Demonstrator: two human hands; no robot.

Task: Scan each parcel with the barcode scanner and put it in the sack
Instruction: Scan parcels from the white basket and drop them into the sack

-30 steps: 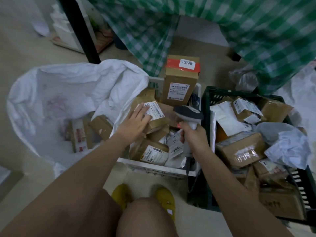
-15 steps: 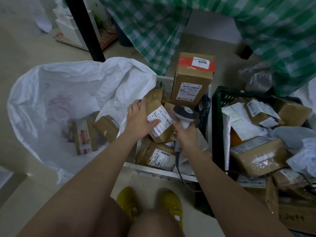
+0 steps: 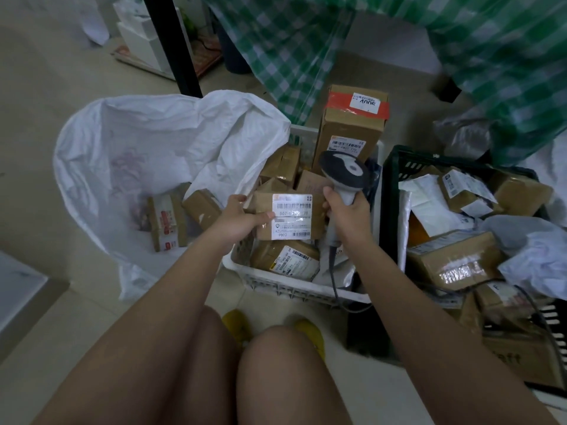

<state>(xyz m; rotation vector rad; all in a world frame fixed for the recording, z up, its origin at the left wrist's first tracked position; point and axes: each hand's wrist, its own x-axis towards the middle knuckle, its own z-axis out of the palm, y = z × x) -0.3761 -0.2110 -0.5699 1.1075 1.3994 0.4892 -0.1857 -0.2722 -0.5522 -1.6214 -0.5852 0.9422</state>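
My left hand [image 3: 237,217] grips a small brown parcel [image 3: 291,216] by its left side, white barcode label facing up, above the white basket [image 3: 294,286]. My right hand [image 3: 348,211] holds the grey barcode scanner [image 3: 345,173] by its handle just right of the parcel, head raised above it, cable trailing down. The white sack [image 3: 147,148] lies open to the left with a few boxed parcels [image 3: 167,222] inside. More brown parcels fill the white basket.
A tall box [image 3: 352,127] with red tape stands at the basket's far end. A dark crate [image 3: 395,185] on the right holds several parcels and white mailers. A black post and a green checked cloth hang behind. My knees and yellow shoes are below.
My left hand has lifted the parcel out of the pile and turned its label flat upward. The scanner has risen and sits beside the parcel.
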